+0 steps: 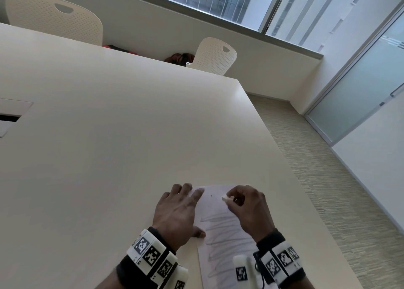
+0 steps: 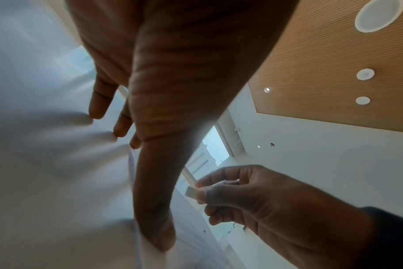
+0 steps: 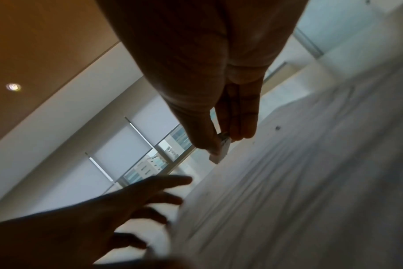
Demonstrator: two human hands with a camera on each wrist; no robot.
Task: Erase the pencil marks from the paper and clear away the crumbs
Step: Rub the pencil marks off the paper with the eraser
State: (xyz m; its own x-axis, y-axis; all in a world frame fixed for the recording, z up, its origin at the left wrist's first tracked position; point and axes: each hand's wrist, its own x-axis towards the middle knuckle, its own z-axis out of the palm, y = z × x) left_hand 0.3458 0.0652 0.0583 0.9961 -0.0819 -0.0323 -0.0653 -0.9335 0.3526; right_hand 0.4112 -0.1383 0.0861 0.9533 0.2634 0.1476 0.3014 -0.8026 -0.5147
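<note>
Our right hand (image 1: 247, 210) pinches a small white eraser (image 1: 226, 199) between thumb and fingertips, holding it over the far part of the paper (image 1: 220, 245); whether the eraser touches the sheet we cannot tell. Our left hand (image 1: 177, 212) lies flat with its fingers spread and straight, pressing the paper's left edge onto the desk (image 1: 131, 135), fingertips on the far left corner and the thumb on the edge nearer us. Grey zigzag pencil marks (image 1: 227, 229) cover the near part of the sheet, below and between our two hands. A few dark specks (image 1: 211, 195) sit on the far part, just left of the eraser. Two white chairs (image 1: 215, 55) stand beyond the desk.
</note>
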